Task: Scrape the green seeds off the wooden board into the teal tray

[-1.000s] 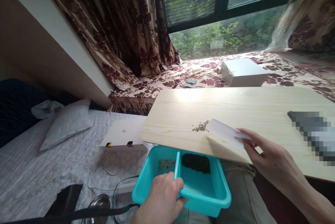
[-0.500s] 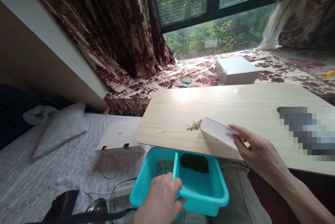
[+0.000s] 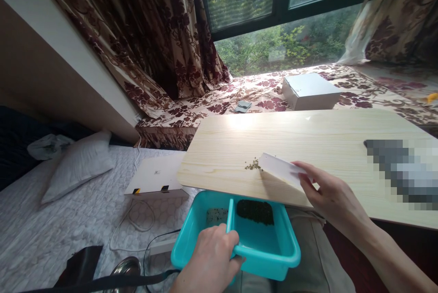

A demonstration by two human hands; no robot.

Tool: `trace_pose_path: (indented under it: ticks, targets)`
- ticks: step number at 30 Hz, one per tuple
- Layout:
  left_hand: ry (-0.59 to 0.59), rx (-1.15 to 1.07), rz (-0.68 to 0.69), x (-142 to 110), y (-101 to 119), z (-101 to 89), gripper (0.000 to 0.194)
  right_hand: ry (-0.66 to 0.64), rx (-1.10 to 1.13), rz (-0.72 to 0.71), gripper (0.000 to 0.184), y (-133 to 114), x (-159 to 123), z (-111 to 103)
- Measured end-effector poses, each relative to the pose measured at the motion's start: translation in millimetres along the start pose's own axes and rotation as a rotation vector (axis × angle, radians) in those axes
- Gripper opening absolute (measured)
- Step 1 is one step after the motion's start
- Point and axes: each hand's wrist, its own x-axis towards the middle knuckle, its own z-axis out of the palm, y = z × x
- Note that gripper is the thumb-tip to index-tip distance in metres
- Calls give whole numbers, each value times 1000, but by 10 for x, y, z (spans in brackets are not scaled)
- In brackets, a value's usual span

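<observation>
My left hand (image 3: 216, 251) grips the front rim of a turquoise two-compartment bin (image 3: 267, 256) at the divider. Dark green grains (image 3: 255, 212) lie at the far end of its right compartment; the left one holds a pale layer with dark specks (image 3: 216, 215). Between the thumb and fingers of my right hand (image 3: 328, 190) is a flat white scraper-like piece (image 3: 281, 169), tilted on the wooden tabletop (image 3: 219, 147). Its far end touches or covers part of a small heap of greenish grains (image 3: 252, 164). The bin sits just under the table's near edge.
A dark object (image 3: 397, 170), partly pixelated, lies at the tabletop's right. Behind the table stands a white box (image 3: 311, 90) on the patterned window seat, with a small grey-green cloth (image 3: 242, 106). Left are a white carton (image 3: 155, 174), cables and a pillow (image 3: 80, 165) on the bed.
My right hand has moved the white piece slightly left, over more of the small heap, so less of it shows. My left hand keeps its hold on the bin.
</observation>
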Motion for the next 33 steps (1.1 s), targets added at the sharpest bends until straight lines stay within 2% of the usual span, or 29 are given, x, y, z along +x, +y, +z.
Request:
trace_pose_path:
  ticks: [8,12,19,33]
  targets:
    - [18,7,-4,11,-24,9,9,30,-44,-8,37,-27,40,1]
    - [25,-6,1,11,-39,8,9,-10,-27,-21,36,-51,42,-5]
    - [36,-2,8,12,-51,15,9,6,-26,-20,36,-77,31,-26]
    - [68,7,14,21,-71,43,10,-47,44,-30,35,-157,33,-25]
